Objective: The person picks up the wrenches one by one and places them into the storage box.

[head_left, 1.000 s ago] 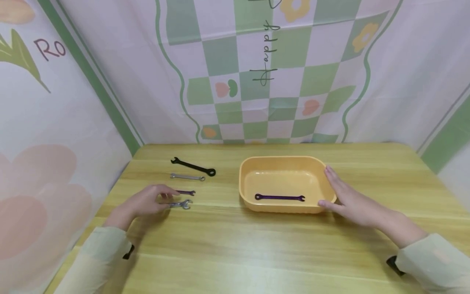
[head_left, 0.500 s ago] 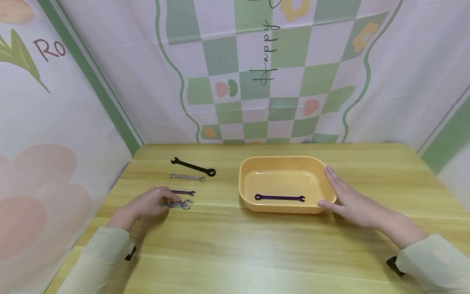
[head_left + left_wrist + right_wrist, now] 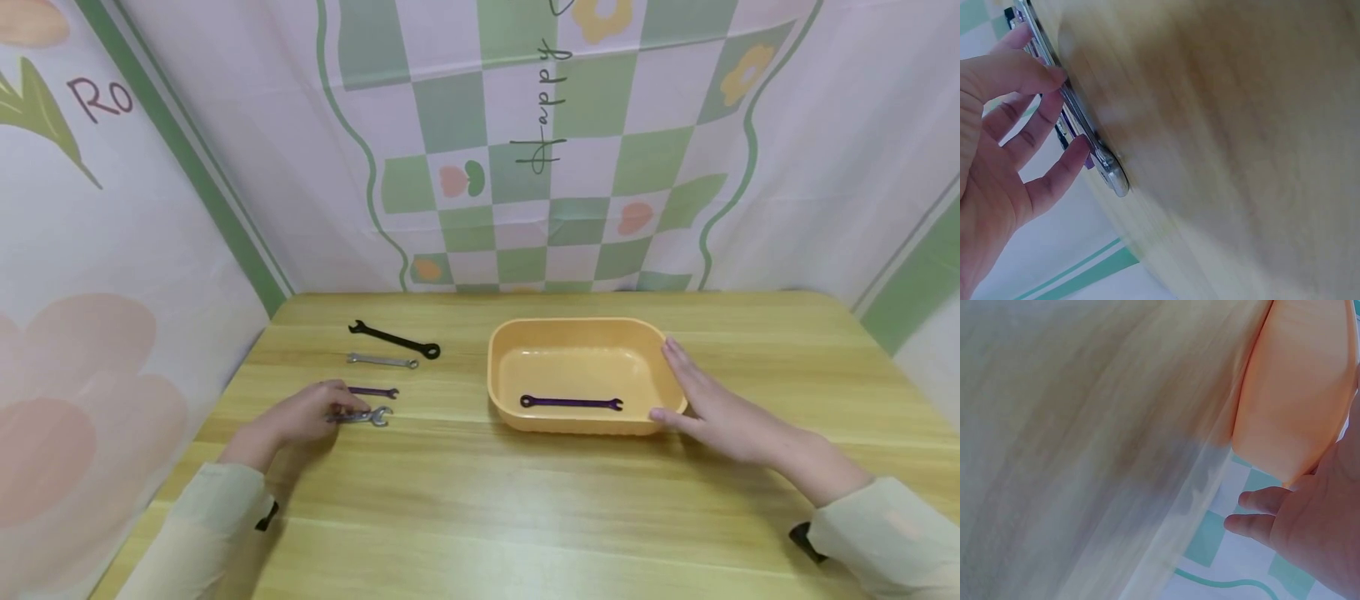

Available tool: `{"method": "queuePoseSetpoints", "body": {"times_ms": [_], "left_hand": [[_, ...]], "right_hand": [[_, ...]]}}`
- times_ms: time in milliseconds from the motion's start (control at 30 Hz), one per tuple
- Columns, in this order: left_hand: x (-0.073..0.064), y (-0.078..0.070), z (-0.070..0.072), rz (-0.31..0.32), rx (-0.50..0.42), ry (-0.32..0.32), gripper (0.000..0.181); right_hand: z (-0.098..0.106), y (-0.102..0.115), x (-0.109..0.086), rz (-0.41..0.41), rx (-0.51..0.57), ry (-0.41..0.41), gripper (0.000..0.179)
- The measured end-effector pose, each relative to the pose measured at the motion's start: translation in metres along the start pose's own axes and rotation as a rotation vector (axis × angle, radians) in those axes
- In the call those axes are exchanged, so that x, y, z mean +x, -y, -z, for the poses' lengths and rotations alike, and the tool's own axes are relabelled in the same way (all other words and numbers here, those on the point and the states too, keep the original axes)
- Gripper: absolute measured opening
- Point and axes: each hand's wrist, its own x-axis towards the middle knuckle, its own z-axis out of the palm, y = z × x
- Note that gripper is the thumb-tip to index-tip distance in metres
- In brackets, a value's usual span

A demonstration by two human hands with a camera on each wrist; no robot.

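My left hand pinches a silver combination wrench at the table's left side, its open-ended jaw pointing right. In the left wrist view, thumb and fingers grip the shank of this wrench, held close along the wood. Just behind it lies a purple wrench, partly covered by the fingers. My right hand touches the right end of a yellow plastic bin, thumb over the front corner and fingers along the side. Inside the bin, near its front wall, lies a dark purple wrench.
Farther back on the left are a small silver wrench and a longer black wrench, roughly parallel. The wooden table ends at a patterned cloth backdrop, with another cloth on the left.
My left hand has lowered its fingers onto the nearest silver wrench and now pinches it, covering more of its shank. The right hand and the bin stay put.
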Motion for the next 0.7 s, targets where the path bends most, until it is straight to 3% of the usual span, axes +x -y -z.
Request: {"method": "queuePoseSetpoints", "body": {"times_ms": [300, 533, 700], "left_hand": [[-0.0013, -0.0018, 0.0010, 0.032, -0.017, 0.011, 0.058], [-0.0022, -0.0008, -0.0005, -0.016, 0.013, 0.005, 0.057], [-0.0019, -0.0012, -0.0026, 0.028, 0.007, 0.004, 0.056]], "right_hand": [[0.0012, 0.0007, 0.0006, 0.001, 0.007, -0.003, 0.099], [0.0006, 0.0007, 0.0003, -0.002, 0.006, 0.000, 0.099], [0.0007, 0.0006, -0.0002, -0.007, 0.000, 0.003, 0.099]]}}
